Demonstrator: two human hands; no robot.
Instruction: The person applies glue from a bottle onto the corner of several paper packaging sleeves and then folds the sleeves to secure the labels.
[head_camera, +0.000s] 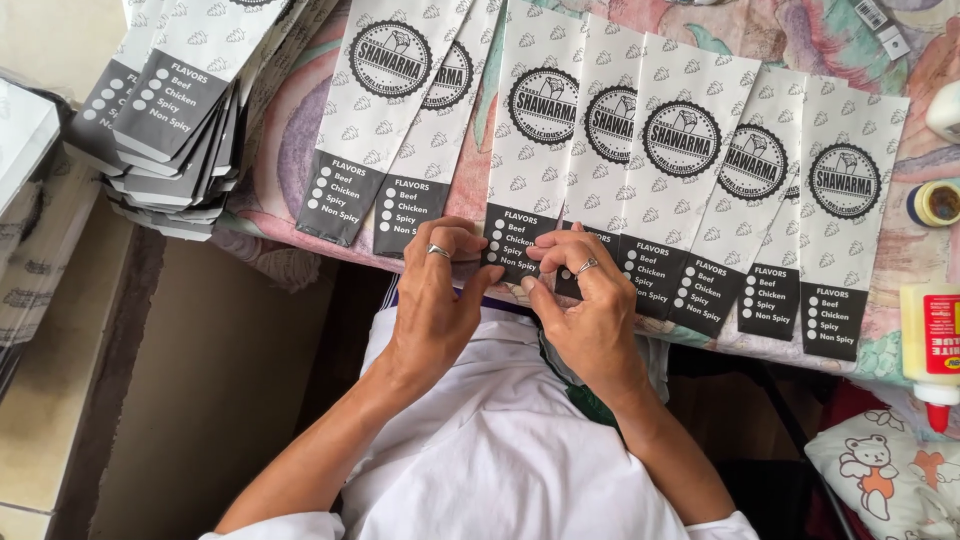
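Both hands are down at the centre of the frame, working the bottom edge of one paper sleeve (527, 170). It is a long white printed bag with a round black emblem and a dark band at its lower end, and it lies third from the left in the overlapping row. The left hand (435, 300) has its fingers curled together, tips pinching the dark band from the left; a ring shows on one finger. The right hand (590, 310) mirrors it, fingers bent and pressed on the same lower edge from the right, also ringed. The thumbs nearly meet just below the band.

The row of sleeves (690, 180) fans across the patterned tablecloth (290, 150) from centre to right. A thick stack of sleeves (175, 130) sits at upper left. At the right edge stands a glue bottle (932, 335), with a small round pot (936, 203) above it.
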